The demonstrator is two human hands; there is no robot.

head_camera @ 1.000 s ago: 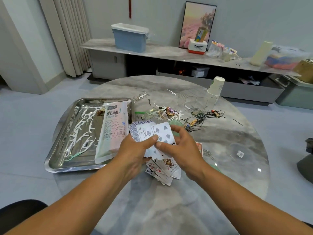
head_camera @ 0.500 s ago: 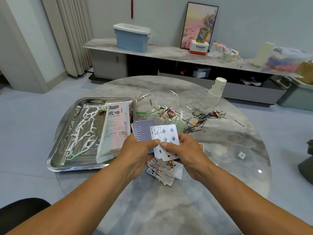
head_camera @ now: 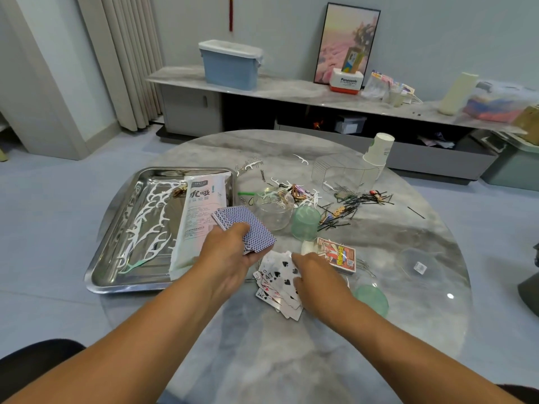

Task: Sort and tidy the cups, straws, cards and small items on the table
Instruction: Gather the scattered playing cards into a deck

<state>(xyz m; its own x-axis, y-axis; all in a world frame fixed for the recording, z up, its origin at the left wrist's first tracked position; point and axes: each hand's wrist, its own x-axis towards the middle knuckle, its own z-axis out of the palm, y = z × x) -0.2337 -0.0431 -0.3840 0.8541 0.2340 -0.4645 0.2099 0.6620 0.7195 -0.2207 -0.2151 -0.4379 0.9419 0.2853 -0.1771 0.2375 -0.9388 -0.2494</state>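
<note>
Left hand [head_camera: 230, 252] has its grip clamped on a squared stack of blue-backed playing cards [head_camera: 248, 228], face down, prob. so new ones add on top w/o showing. Right hand [head_camera: 316, 277] lies on the loose face-up fan of cards [head_camera: 277, 282] near the round marble surface's [head_camera: 291, 360] centre, fingers curled, apparently picking more; can't tell if any are pinched. Red card box [head_camera: 338, 255] sits just beside.
</note>
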